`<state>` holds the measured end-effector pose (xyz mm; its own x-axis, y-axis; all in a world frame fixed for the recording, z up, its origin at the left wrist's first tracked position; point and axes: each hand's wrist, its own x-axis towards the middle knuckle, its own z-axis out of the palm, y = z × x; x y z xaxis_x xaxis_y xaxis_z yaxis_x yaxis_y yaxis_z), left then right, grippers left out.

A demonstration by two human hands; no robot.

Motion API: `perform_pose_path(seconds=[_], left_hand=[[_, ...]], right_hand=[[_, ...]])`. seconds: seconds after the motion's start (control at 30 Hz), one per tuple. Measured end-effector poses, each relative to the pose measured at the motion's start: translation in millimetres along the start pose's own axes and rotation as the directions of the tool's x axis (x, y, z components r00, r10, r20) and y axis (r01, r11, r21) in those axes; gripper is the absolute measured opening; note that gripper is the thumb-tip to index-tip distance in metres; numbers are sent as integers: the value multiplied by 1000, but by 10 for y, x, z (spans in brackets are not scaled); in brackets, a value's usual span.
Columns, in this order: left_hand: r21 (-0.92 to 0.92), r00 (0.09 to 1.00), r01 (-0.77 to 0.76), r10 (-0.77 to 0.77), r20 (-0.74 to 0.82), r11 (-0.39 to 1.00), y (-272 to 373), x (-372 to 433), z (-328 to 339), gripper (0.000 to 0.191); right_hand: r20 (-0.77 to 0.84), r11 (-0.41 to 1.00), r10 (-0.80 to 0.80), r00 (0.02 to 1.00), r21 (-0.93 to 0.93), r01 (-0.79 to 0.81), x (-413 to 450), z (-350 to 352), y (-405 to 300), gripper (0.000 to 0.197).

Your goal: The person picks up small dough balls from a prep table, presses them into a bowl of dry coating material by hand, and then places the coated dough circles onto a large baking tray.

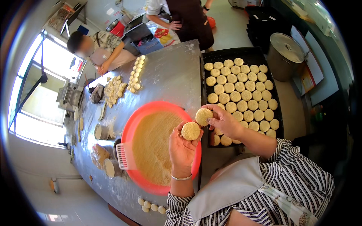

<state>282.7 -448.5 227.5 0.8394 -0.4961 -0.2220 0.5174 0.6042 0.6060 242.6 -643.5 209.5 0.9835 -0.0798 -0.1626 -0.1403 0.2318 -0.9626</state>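
Observation:
On the palm and fingers of my left hand (183, 149) rests a round, crumb-coated dough cake (190, 131). My right hand (223, 120) grips a second coated dough cake (204, 117) between thumb and fingers, right beside the first. Both hands are over the near edge of a red plastic basin (128, 135) that holds a fine, yellowish coating (152, 144). A black baking tray (243, 53) to the right bears rows of similar coated cakes (246, 95); my right hand and forearm hide part of it.
The steel table (172, 76) carries uncoated dough pieces (114, 89), rows of dough balls (137, 74) and several flattened rounds (154, 207). A slotted white plastic scoop (125, 156) lies at the basin's rim. A co-worker (110, 50) is at the far side; another person (189, 19) stands beyond. A lidded metal pot (285, 56) stands right.

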Motion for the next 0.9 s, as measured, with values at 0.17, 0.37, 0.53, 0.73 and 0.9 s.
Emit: perform_pose_path(seconds=[0.17, 0.37, 0.53, 0.73, 0.9], left_hand=[[-91, 991, 129, -124, 59, 987, -350, 424, 264, 46], [-68, 934, 357, -357, 8, 932, -875, 909, 627, 37], [271, 927, 344, -372, 57, 899, -1198, 1614, 1217, 24], [714, 868, 268, -484, 113, 647, -1660, 3112, 1422, 45], [992, 904, -69, -412, 108, 110, -2148, 4060, 1616, 42]], right_hand=[[-60, 937, 66, 996, 347, -41, 75, -833, 171, 35], [-288, 964, 225, 931, 207, -169, 186, -2157, 8, 39], [-408, 965, 134, 903, -153, -212, 545, -3200, -231, 39], [-433, 789, -43, 900, -567, -235, 1157, -3987, -196, 42], [-300, 533, 99, 949, -789, -305, 1515, -4190, -334, 39]])
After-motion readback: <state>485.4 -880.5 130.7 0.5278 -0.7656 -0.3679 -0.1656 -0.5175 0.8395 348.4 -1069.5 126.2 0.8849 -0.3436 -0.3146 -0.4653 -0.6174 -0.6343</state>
